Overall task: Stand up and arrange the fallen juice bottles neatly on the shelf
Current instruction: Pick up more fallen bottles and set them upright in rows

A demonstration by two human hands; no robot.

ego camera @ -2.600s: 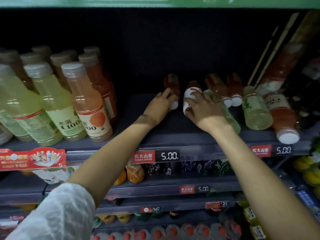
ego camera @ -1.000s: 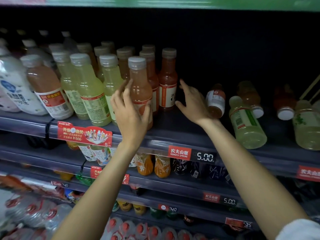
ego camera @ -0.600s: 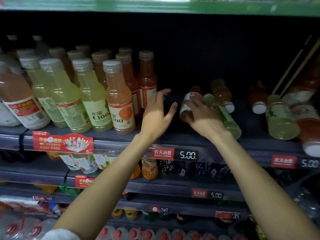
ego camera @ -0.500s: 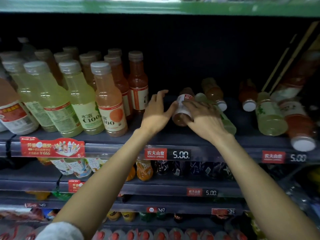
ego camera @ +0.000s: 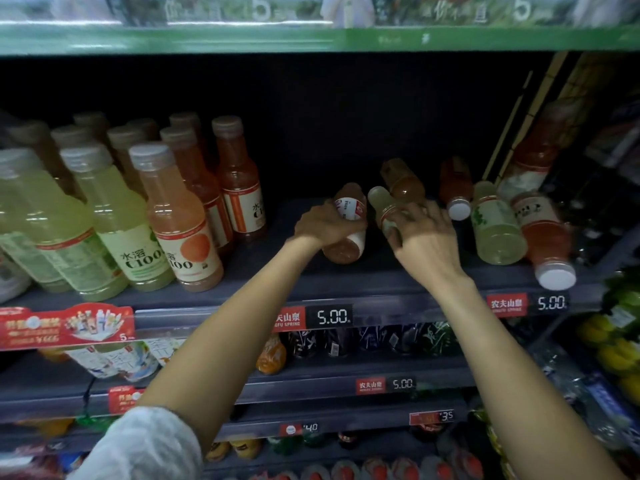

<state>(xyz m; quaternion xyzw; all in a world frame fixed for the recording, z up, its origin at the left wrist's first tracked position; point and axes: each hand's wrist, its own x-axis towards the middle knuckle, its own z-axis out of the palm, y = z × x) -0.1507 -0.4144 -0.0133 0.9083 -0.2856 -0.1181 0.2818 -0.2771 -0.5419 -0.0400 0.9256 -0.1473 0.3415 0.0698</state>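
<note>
Under left hand (ego camera: 322, 223), fallen orange bottle (ego camera: 344, 251)

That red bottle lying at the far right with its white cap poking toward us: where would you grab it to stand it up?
Grip the red bottle around its labelled body, coming from the front and above. It lies on its side, cap at the shelf edge, and a pale green bottle crowds its left, so the top is freest.

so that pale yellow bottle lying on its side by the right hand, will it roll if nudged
Probably: the pale yellow bottle is round and lies on the flat shelf. The red bottle beside it may block rolling rightward. It looks full, so likely heavy for its size.
</note>
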